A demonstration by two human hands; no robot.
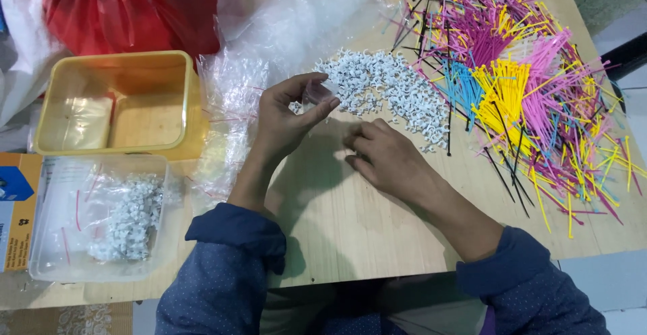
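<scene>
My left hand [286, 116] pinches a small clear bag [317, 94] mouth-up, beside the heap of white cable clips [387, 85], so clips drop in easily. My right hand [384, 156], fingers curled loosely, holds nothing visible and rests below that heap. Coloured cable ties [519, 85] lie right of it.

White clips [387, 89]; pink, yellow, blue, black ties [519, 85]; yellow tub [118, 102]; red bag [121, 8].

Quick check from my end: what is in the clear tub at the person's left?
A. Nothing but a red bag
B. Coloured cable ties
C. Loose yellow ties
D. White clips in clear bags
D: the clear tub holds small clear bags of white clips, while the coloured ties lie spread on the table at the far right.
</scene>
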